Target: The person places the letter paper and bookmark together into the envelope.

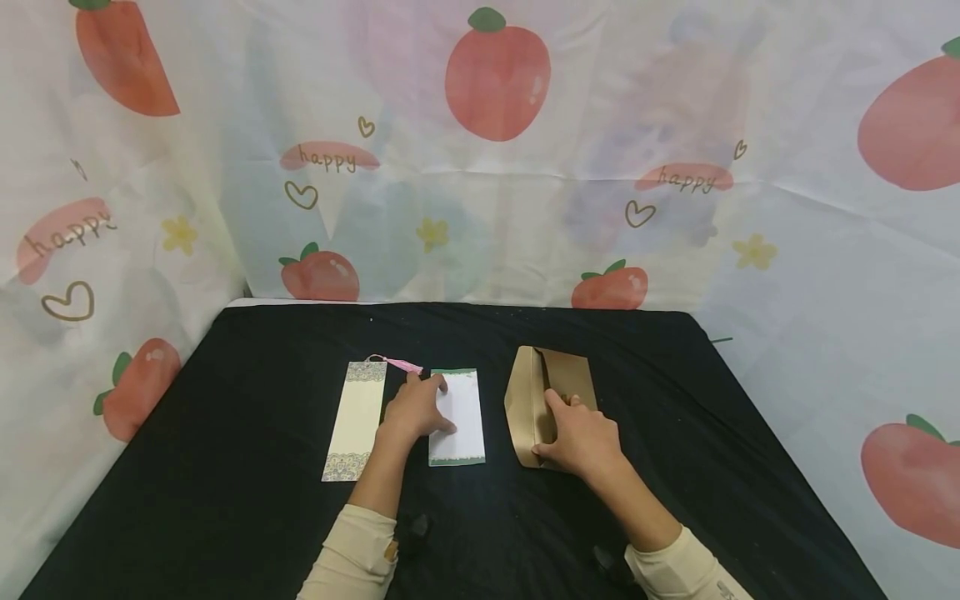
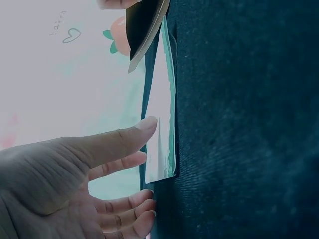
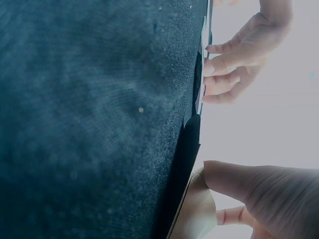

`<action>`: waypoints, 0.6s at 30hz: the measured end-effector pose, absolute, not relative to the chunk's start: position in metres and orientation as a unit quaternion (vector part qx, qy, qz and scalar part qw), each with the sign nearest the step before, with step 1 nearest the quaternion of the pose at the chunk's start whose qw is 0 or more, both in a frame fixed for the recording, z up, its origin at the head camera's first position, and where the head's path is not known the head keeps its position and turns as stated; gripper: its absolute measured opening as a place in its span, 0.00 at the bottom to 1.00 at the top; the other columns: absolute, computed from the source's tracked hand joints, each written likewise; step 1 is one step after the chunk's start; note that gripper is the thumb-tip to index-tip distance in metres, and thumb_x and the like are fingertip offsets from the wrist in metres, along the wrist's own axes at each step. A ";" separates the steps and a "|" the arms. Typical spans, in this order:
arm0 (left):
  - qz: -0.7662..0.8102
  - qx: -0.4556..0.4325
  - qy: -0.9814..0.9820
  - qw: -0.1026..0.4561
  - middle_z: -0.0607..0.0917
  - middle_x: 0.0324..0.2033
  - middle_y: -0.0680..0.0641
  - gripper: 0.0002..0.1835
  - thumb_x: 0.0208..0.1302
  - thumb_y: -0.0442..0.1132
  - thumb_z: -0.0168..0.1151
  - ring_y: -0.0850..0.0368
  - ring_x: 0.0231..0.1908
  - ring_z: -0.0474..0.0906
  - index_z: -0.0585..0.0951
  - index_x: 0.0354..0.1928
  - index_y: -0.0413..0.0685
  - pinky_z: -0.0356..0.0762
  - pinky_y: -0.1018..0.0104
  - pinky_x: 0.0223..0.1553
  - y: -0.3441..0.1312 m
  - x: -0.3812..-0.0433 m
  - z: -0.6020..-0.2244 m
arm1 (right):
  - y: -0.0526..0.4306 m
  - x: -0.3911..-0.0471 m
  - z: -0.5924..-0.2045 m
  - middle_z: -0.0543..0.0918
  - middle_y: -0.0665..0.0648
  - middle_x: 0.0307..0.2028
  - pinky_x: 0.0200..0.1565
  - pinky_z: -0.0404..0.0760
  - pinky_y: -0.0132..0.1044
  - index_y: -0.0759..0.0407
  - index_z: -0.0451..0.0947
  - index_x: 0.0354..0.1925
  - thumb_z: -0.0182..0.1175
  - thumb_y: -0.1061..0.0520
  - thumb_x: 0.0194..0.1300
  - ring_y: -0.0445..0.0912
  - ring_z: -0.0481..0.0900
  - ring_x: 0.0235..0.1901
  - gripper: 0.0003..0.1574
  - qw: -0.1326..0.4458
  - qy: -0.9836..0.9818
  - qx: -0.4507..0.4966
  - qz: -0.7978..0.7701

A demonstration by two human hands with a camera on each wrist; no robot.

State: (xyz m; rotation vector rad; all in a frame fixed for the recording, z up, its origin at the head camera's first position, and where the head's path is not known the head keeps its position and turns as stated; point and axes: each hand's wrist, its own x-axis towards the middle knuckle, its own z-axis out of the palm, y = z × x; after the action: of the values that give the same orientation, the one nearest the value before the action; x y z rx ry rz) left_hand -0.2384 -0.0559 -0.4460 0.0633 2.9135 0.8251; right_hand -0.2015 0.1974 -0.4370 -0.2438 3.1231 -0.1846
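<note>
A white card with green borders (image 1: 467, 417) lies on the black cloth. My left hand (image 1: 415, 408) is over its left side, thumb on the card's face and fingers spread around its left edge; the left wrist view shows the thumb (image 2: 147, 124) against the card. To the right is a brown paper envelope (image 1: 522, 408) with its flap open to the left. My right hand (image 1: 583, 435) grips it, the thumb at the near edge and the index finger by the opening. In the right wrist view the thumb (image 3: 224, 177) presses on the envelope (image 3: 197, 209).
Left of the card lies a cream bookmark (image 1: 358, 417) with lace-patterned ends and a pink tassel (image 1: 402, 365). A black cloth (image 1: 225, 483) covers the table. White curtains printed with fruit (image 1: 480, 200) stand behind and on both sides.
</note>
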 end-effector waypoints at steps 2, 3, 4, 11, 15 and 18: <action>0.271 0.019 0.961 0.057 0.75 0.57 0.30 0.34 0.46 0.39 0.85 0.37 0.52 0.77 0.81 0.57 0.45 0.80 0.40 0.46 -0.056 -0.238 -0.447 | 0.197 -0.201 -0.437 0.81 0.68 0.44 0.30 0.80 0.59 0.56 0.73 0.62 0.83 0.40 0.48 0.61 0.80 0.29 0.50 0.001 0.995 -0.078 -0.057; 0.271 0.018 0.961 0.059 0.75 0.57 0.30 0.34 0.46 0.39 0.85 0.37 0.52 0.77 0.81 0.57 0.45 0.80 0.40 0.47 -0.056 -0.238 -0.447 | 0.197 -0.201 -0.437 0.81 0.69 0.44 0.30 0.80 0.59 0.56 0.73 0.62 0.83 0.40 0.48 0.61 0.80 0.29 0.50 0.001 0.995 -0.078 -0.056; 0.270 0.018 0.961 0.059 0.75 0.57 0.30 0.33 0.46 0.40 0.86 0.37 0.52 0.77 0.80 0.56 0.44 0.80 0.40 0.46 -0.055 -0.238 -0.448 | 0.198 -0.201 -0.437 0.81 0.69 0.44 0.30 0.80 0.59 0.56 0.73 0.62 0.83 0.40 0.48 0.61 0.80 0.29 0.50 0.001 0.995 -0.077 -0.056; 0.286 0.022 0.954 0.085 0.76 0.51 0.30 0.28 0.47 0.37 0.84 0.39 0.42 0.80 0.79 0.49 0.41 0.80 0.46 0.39 -0.053 -0.237 -0.445 | 0.198 -0.201 -0.437 0.80 0.67 0.42 0.30 0.80 0.59 0.56 0.72 0.62 0.83 0.40 0.48 0.62 0.80 0.29 0.49 0.005 0.996 -0.074 -0.058; 0.293 0.035 0.950 0.105 0.79 0.41 0.37 0.23 0.50 0.34 0.82 0.44 0.36 0.79 0.79 0.45 0.42 0.78 0.50 0.36 -0.052 -0.236 -0.443 | 0.198 -0.201 -0.438 0.81 0.67 0.42 0.31 0.80 0.60 0.56 0.72 0.62 0.83 0.40 0.48 0.62 0.81 0.30 0.49 0.003 0.996 -0.075 -0.056; 0.293 0.044 0.949 0.110 0.81 0.35 0.43 0.21 0.51 0.33 0.81 0.47 0.34 0.78 0.79 0.43 0.44 0.77 0.52 0.35 -0.052 -0.236 -0.443 | 0.198 -0.201 -0.438 0.81 0.67 0.42 0.31 0.80 0.60 0.56 0.72 0.62 0.83 0.40 0.48 0.62 0.81 0.30 0.49 0.002 0.996 -0.075 -0.058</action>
State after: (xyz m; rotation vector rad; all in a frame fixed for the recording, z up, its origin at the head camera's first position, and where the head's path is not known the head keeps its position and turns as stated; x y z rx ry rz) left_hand -0.2359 -0.0517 -0.4433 0.1296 2.7888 0.8611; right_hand -0.2012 0.1983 -0.4382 -0.2346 3.1226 -0.1812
